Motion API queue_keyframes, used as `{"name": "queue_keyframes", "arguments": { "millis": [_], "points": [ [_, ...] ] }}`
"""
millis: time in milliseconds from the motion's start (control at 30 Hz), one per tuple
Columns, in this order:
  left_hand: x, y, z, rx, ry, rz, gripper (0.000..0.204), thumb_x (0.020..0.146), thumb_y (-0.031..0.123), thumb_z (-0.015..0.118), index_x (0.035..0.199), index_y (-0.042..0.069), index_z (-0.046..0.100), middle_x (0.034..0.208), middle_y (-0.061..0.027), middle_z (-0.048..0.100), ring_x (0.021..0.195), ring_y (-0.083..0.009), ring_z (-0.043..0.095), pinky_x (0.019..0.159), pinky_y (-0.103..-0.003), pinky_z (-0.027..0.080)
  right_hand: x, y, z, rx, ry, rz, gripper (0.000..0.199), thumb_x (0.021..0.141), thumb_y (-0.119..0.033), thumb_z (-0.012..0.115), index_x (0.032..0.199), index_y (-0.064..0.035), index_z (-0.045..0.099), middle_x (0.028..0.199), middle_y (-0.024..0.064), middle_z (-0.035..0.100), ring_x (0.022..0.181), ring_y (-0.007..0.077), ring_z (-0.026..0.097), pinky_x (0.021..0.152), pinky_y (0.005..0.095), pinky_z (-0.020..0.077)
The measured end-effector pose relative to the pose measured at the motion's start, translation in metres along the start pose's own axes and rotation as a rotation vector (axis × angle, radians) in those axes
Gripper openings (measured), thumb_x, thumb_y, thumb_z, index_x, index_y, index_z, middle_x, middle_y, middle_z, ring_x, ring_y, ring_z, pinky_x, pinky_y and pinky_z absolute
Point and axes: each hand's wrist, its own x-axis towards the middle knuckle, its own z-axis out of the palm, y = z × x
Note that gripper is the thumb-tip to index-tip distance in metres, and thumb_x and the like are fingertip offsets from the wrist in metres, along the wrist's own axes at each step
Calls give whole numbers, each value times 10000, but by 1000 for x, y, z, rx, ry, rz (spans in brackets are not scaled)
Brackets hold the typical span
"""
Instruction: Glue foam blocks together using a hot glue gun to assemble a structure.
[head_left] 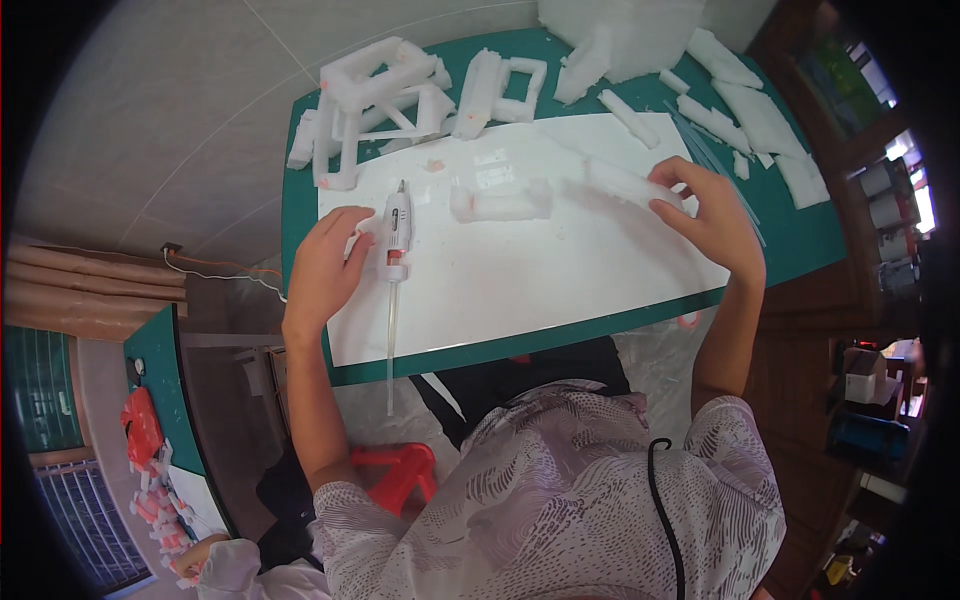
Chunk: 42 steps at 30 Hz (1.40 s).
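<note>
My right hand [705,215] pinches the end of a white foam strip [622,182], held over the white board [450,310] and blurred by motion. Close to the board's left edge, my left hand [328,262] has its thumb and fingers apart, beside a white glue gun [398,225]. The glue gun lies with its tip pointing away from me, and a long clear glue stick [390,340] sticks out of its back end. Between my hands a U-shaped white foam piece [500,207] sits on the board.
Joined foam frames [375,100] stand at the back left of the green table [300,240]. A large foam block [640,35] and loose foam strips [715,120] lie at the back right. A red stool [400,475] is below; another person's hand [200,555] shows at lower left.
</note>
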Motion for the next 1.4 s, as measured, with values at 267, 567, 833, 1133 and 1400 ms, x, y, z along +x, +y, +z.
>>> {"name": "queue_keyframes", "arguments": {
  "millis": [267, 567, 833, 1133, 1400],
  "points": [
    [41, 41, 19, -383, 2, 283, 457, 851, 84, 710, 1290, 71, 582, 1318, -146, 578, 1172, -325, 572, 1011, -386, 452, 40, -25, 52, 73, -5, -300, 222, 867, -156, 702, 1048, -40, 646, 1068, 121, 679, 974, 277, 636, 867, 355, 506],
    [57, 32, 43, -190, -112, 251, 685, 797, 135, 800, 1416, 158, 506, 1454, -107, 490, 1311, -295, 484, 1082, -391, 424, 50, -28, 56, 51, -42, -253, 240, 885, -187, 680, 1078, -47, 655, 1093, 135, 676, 1008, 289, 641, 895, 364, 510],
    [72, 47, 46, -264, -305, -44, 710, 775, 92, 777, 1411, 135, 465, 1241, -187, 632, 1157, -356, 591, 1015, -402, 452, 43, 12, 44, 450, -29, -14, 229, 878, -165, 694, 1078, -64, 647, 1046, 54, 664, 948, 151, 623, 842, 302, 510],
    [70, 36, 59, -159, -260, -3, 629, 810, 120, 758, 1381, 160, 498, 1220, -178, 651, 1056, -319, 635, 980, -370, 493, 10, 93, -23, 647, 385, 155, 212, 930, -89, 623, 1129, -24, 593, 1046, 49, 636, 923, 122, 603, 866, 261, 486],
    [72, 35, 62, -151, -247, 42, 654, 812, 131, 774, 1401, 145, 491, 1263, -168, 634, 1066, -308, 629, 984, -371, 495, -25, 109, -58, 491, 663, 134, 231, 950, -98, 634, 1161, -12, 596, 1099, 75, 631, 988, 125, 605, 889, 260, 476]
  ]
}}
